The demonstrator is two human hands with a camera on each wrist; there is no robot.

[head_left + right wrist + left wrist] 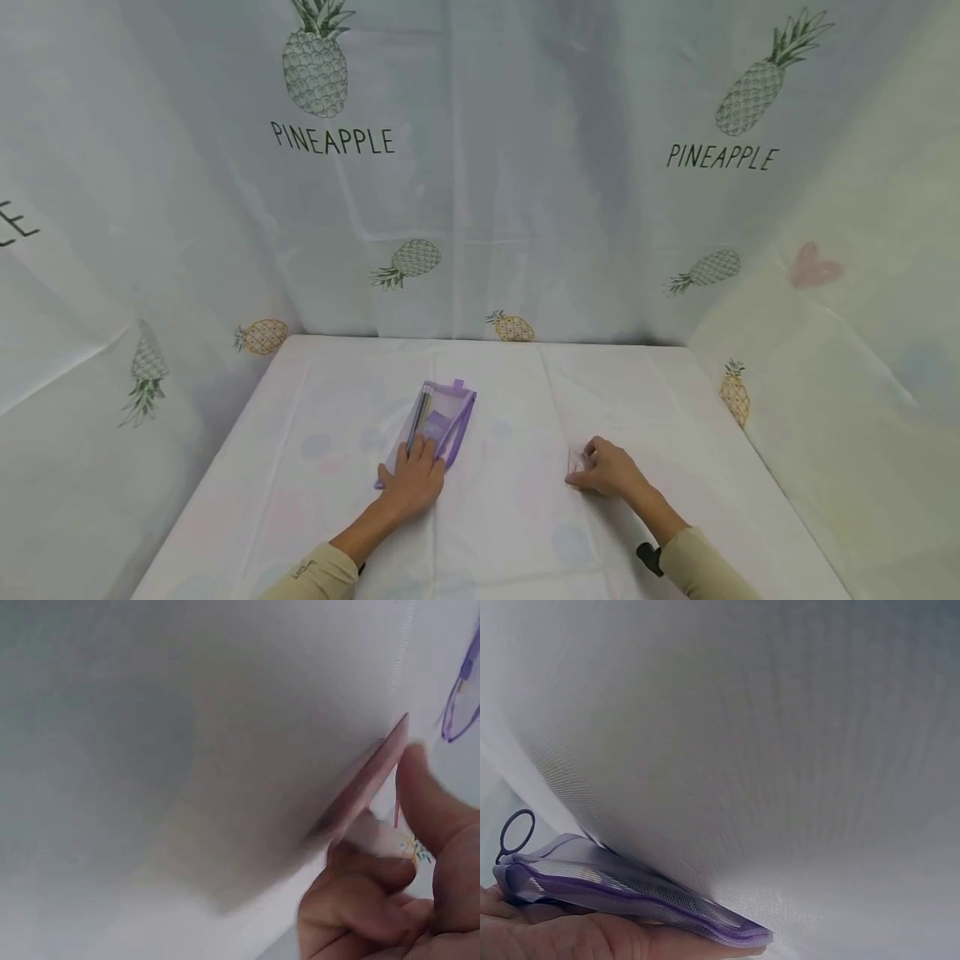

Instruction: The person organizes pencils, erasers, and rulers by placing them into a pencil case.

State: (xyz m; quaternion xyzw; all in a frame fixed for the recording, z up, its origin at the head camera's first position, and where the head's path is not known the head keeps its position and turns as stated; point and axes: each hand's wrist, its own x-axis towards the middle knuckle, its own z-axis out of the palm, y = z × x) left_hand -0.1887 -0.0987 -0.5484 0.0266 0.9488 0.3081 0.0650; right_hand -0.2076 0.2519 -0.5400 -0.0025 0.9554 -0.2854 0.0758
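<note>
A purple mesh zip pouch (453, 404) lies on the table, pencils (422, 414) showing through its left side. My left hand (412, 483) rests on its near end with fingers spread. In the left wrist view, the pouch's zipped edge (630, 892) runs along that hand (585, 937). To the right, my right hand (611, 469) pinches a small, thin, see-through pinkish piece (576, 461) close over the table. Thumb and curled fingers of the right hand (375, 900) meet at this flat piece (367, 784) in the right wrist view; I cannot tell its kind.
A white cloth with faint coloured dots covers the table (510, 533). Pineapple-printed curtains (510, 167) stand behind it and along both sides. A dark loop (517, 831) sticks out from the pouch's end. A dark strap piece (649, 558) sits at the right wrist.
</note>
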